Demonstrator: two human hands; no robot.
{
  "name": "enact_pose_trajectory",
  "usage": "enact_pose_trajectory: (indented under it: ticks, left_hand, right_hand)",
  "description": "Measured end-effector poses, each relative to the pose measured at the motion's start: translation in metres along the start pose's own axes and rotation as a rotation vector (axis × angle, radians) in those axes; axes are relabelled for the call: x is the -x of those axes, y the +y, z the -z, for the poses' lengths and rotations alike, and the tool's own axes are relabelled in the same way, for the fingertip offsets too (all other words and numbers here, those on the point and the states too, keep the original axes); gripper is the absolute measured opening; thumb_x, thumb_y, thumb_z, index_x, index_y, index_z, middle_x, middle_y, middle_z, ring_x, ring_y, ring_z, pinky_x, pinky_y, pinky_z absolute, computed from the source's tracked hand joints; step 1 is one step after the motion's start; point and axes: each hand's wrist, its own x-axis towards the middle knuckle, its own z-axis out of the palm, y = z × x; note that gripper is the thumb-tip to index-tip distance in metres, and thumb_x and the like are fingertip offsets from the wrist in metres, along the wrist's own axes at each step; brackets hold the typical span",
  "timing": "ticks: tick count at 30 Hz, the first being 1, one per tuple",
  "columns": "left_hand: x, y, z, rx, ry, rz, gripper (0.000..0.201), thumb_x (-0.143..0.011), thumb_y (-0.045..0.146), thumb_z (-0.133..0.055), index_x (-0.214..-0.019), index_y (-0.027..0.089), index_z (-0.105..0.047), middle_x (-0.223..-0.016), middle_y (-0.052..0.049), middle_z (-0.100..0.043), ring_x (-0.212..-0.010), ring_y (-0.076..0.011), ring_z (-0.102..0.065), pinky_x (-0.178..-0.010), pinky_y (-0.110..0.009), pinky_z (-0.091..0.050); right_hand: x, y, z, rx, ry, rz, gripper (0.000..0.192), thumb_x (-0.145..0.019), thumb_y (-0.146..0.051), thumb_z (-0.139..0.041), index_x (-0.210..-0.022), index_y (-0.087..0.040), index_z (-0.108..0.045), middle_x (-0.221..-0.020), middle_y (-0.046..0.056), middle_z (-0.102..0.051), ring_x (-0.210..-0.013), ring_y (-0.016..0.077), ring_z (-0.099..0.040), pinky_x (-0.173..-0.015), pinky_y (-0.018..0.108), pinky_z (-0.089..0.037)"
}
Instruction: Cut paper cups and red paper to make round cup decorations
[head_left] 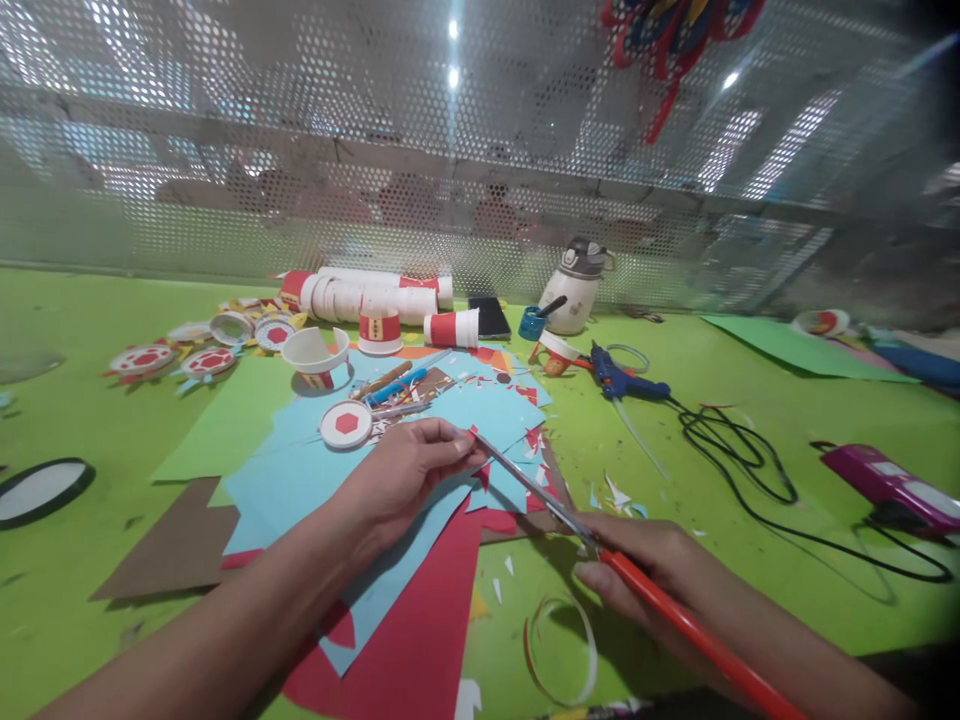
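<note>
My right hand (645,570) grips a pair of scissors (525,482) with long orange-red handles, the blades pointing up and left. Their tip meets a small red paper piece (471,434) pinched in the fingers of my left hand (405,470). Both hands hover over a pile of light blue paper sheets (300,480) and a red sheet (420,640) on the green table (90,420). A white disc with a red hexagon (346,424) lies just left of my left hand.
Red-and-white paper cups (375,300) lie at the back, with cut cup rims (142,360) to the left. A blue glue gun (622,378) with black cord (750,480), a white bottle (577,285), a pink device (892,485) and a paper ring (562,650) sit right.
</note>
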Motion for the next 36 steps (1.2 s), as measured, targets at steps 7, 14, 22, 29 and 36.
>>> enact_pose_trajectory:
  ticks: [7, 14, 22, 29, 36]
  left_hand:
    - [-0.003, -0.003, 0.0, 0.026, 0.048, 0.033, 0.01, -0.073, 0.001, -0.061, -0.066, 0.009, -0.059, -0.078, -0.008, -0.065, -0.073, -0.015, -0.066, -0.08, -0.027, -0.053]
    - [-0.005, -0.002, 0.0, 0.033, 0.081, 0.08, 0.014, -0.073, -0.001, -0.059, -0.062, 0.008, -0.058, -0.077, -0.011, -0.066, -0.072, -0.0157, -0.067, -0.078, -0.025, -0.053]
    - [0.0, 0.002, 0.001, -0.147, 0.116, 0.109, 0.013, -0.077, 0.004, -0.057, -0.066, 0.011, -0.054, -0.073, -0.012, -0.068, -0.063, -0.0162, -0.067, -0.061, -0.024, -0.055]
    - [0.005, 0.003, -0.002, -0.218, 0.033, 0.085, 0.01, -0.078, 0.013, -0.061, -0.071, 0.011, -0.055, -0.065, -0.009, -0.066, -0.049, -0.0109, -0.06, -0.047, -0.019, -0.049]
    - [0.003, 0.007, -0.003, -0.071, 0.069, 0.029, 0.003, -0.081, 0.01, -0.058, -0.079, 0.009, -0.058, -0.076, -0.009, -0.067, -0.06, -0.0097, -0.065, -0.059, -0.017, -0.054]
  right_hand:
    - [-0.001, -0.004, 0.002, 0.019, -0.027, -0.055, 0.032, -0.089, -0.043, -0.049, -0.096, -0.018, -0.069, -0.079, 0.002, -0.065, -0.067, 0.0138, -0.054, -0.06, 0.022, -0.045]
    - [-0.004, -0.005, 0.003, 0.045, -0.053, -0.048, 0.03, -0.089, -0.042, -0.05, -0.094, -0.018, -0.068, -0.078, 0.002, -0.065, -0.065, 0.0133, -0.054, -0.057, 0.021, -0.043]
    - [-0.008, 0.006, 0.002, 0.127, -0.067, -0.047, 0.03, -0.09, -0.04, -0.046, -0.082, -0.017, -0.063, -0.078, 0.003, -0.064, -0.063, 0.0124, -0.05, -0.056, 0.022, -0.039]
    - [-0.005, 0.006, 0.006, 0.15, -0.043, -0.053, 0.031, -0.091, -0.045, -0.044, -0.087, -0.018, -0.06, -0.072, 0.001, -0.057, -0.06, 0.0112, -0.045, -0.053, 0.022, -0.036]
    - [0.003, -0.007, 0.009, 0.155, -0.062, -0.099, 0.032, -0.088, -0.049, -0.049, -0.094, -0.02, -0.06, -0.078, 0.001, -0.062, -0.064, 0.0134, -0.051, -0.057, 0.023, -0.041]
